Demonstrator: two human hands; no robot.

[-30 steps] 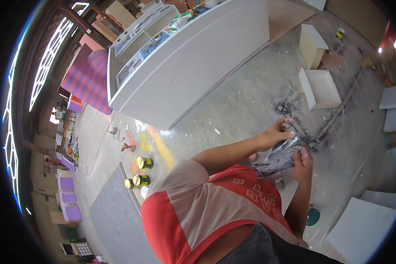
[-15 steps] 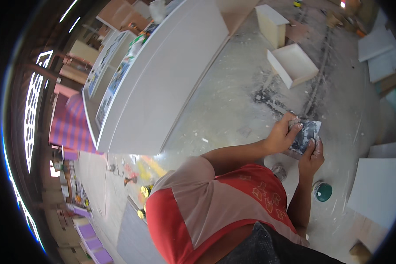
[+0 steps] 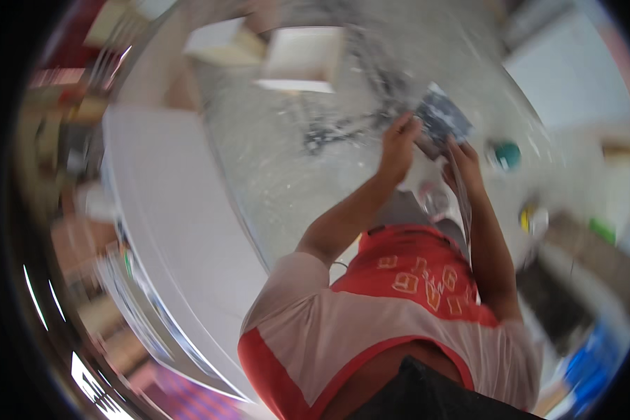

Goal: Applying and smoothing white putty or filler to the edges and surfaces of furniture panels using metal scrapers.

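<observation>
While the picture is blurry, both hands are gripping one thing in the upper right of the frame. The left hand [image 3: 399, 143] and the right hand [image 3: 464, 162] are holding a crumpled grey sheet [image 3: 442, 120] between them, up over the speckled floor [image 3: 287, 168]. It is looking only partly unfolded, so more spreading seems left. A white box [image 3: 302, 59] is sitting upper middle, and a green lid [image 3: 507, 155] lies just right.
</observation>
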